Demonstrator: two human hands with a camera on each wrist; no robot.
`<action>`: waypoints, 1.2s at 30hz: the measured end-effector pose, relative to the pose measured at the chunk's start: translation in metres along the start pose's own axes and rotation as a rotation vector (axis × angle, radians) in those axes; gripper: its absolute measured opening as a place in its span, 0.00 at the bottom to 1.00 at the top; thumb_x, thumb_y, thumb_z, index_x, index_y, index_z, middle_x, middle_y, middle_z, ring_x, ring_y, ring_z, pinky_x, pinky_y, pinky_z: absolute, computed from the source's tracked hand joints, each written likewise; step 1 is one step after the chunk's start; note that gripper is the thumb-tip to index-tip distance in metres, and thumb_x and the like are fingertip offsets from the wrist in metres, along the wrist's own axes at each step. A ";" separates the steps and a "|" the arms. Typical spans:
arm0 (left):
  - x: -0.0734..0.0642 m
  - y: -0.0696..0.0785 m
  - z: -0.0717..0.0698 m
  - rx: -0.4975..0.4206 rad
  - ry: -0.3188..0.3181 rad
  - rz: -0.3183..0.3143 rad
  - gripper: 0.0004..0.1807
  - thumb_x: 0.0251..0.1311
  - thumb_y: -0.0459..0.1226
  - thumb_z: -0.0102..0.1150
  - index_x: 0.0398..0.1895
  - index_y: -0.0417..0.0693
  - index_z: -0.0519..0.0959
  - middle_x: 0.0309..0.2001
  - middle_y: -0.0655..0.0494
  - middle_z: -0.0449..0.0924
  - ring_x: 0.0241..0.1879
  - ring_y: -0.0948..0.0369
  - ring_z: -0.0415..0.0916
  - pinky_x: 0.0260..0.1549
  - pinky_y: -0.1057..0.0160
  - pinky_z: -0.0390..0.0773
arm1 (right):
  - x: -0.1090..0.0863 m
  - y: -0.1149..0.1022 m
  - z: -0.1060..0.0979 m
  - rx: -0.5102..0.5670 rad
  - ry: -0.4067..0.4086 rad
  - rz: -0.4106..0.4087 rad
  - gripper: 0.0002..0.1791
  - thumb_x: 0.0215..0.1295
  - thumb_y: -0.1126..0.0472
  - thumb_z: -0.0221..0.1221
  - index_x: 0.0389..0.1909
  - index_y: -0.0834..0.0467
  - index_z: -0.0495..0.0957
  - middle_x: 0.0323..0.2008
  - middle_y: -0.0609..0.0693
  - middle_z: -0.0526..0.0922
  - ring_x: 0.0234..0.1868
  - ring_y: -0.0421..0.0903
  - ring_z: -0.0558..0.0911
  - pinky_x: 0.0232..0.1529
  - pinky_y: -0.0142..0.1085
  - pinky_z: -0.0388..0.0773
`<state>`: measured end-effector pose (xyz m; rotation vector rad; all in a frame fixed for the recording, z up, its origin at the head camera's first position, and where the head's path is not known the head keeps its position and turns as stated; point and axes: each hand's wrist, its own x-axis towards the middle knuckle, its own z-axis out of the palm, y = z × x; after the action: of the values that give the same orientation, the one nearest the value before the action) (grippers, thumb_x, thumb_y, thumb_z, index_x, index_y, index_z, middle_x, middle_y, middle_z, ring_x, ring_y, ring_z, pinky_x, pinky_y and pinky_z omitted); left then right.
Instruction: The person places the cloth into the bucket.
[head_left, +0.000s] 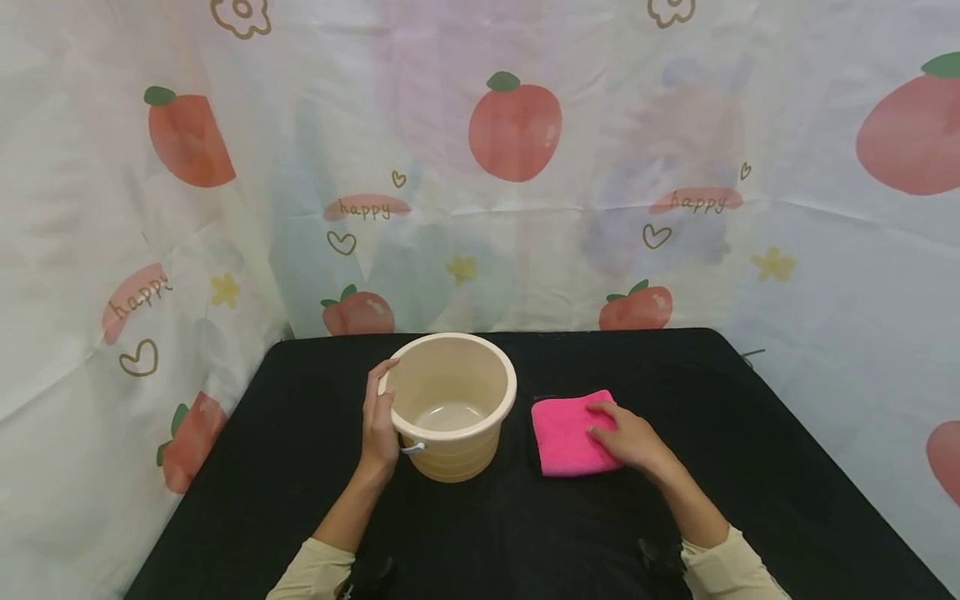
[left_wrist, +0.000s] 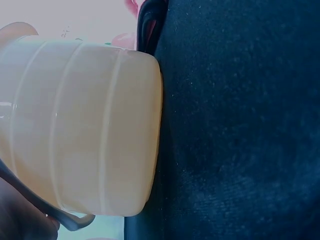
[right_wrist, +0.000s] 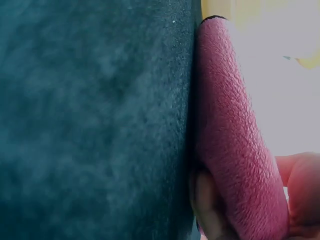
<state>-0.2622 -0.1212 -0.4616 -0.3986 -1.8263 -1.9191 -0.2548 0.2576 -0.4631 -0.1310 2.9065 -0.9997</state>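
A cream plastic bucket [head_left: 453,454] stands upright on the black-covered table, its inside bare down to the bottom. My left hand [head_left: 379,425] grips it at the left side, with fingers at the rim and along the outer wall. In the left wrist view the bucket's handle [left_wrist: 47,207] hangs against the ribbed wall, close to part of that hand. To the right of the bucket lies a folded bright pink cloth [head_left: 566,437]. My right hand [head_left: 630,437] pinches its right edge; the right wrist view shows fingers on both faces of the fuzzy cloth [right_wrist: 235,135].
Black fabric covers the table [head_left: 480,550]. A printed curtain [head_left: 517,250] with fruit, hearts and lettering hangs behind it and along both sides. Beyond the bucket, a dark loop [left_wrist: 151,25] shows in the left wrist view.
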 end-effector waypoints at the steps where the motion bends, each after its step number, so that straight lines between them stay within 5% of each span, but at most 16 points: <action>1: 0.000 0.005 0.000 0.001 -0.005 -0.001 0.27 0.70 0.28 0.30 0.71 0.29 0.64 0.69 0.30 0.63 0.65 0.34 0.62 0.63 0.35 0.58 | 0.001 -0.001 0.000 -0.005 0.002 0.000 0.28 0.70 0.58 0.61 0.67 0.67 0.73 0.60 0.74 0.75 0.53 0.65 0.76 0.51 0.59 0.73; 11: -0.001 0.034 0.002 0.019 -0.003 0.001 0.27 0.68 0.27 0.30 0.69 0.26 0.64 0.68 0.29 0.63 0.65 0.35 0.63 0.62 0.36 0.59 | 0.005 -0.002 0.002 0.008 0.083 -0.053 0.25 0.68 0.64 0.63 0.64 0.66 0.75 0.57 0.73 0.75 0.52 0.65 0.75 0.49 0.57 0.73; 21: -0.003 0.036 0.004 0.015 0.000 0.005 0.26 0.68 0.26 0.31 0.68 0.25 0.65 0.67 0.28 0.64 0.64 0.33 0.63 0.62 0.34 0.59 | 0.002 -0.011 -0.003 0.291 0.270 0.023 0.24 0.73 0.61 0.58 0.68 0.57 0.74 0.62 0.66 0.73 0.47 0.57 0.74 0.37 0.41 0.75; 28: -0.004 0.035 0.004 0.017 -0.007 0.016 0.27 0.68 0.27 0.32 0.68 0.25 0.64 0.67 0.27 0.63 0.64 0.31 0.62 0.61 0.33 0.59 | 0.003 -0.017 -0.010 0.434 0.419 0.051 0.22 0.73 0.60 0.58 0.66 0.53 0.76 0.50 0.61 0.75 0.32 0.51 0.76 0.30 0.36 0.75; 36: -0.005 0.035 0.004 0.016 0.002 -0.001 0.27 0.69 0.27 0.32 0.69 0.26 0.65 0.68 0.29 0.63 0.64 0.34 0.63 0.62 0.44 0.62 | 0.003 -0.021 -0.016 0.631 0.613 0.054 0.20 0.74 0.62 0.55 0.65 0.54 0.77 0.50 0.53 0.73 0.38 0.44 0.74 0.33 0.31 0.73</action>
<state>-0.2403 -0.1169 -0.4337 -0.3901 -1.8400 -1.9040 -0.2580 0.2511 -0.4377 0.3432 2.8345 -2.1994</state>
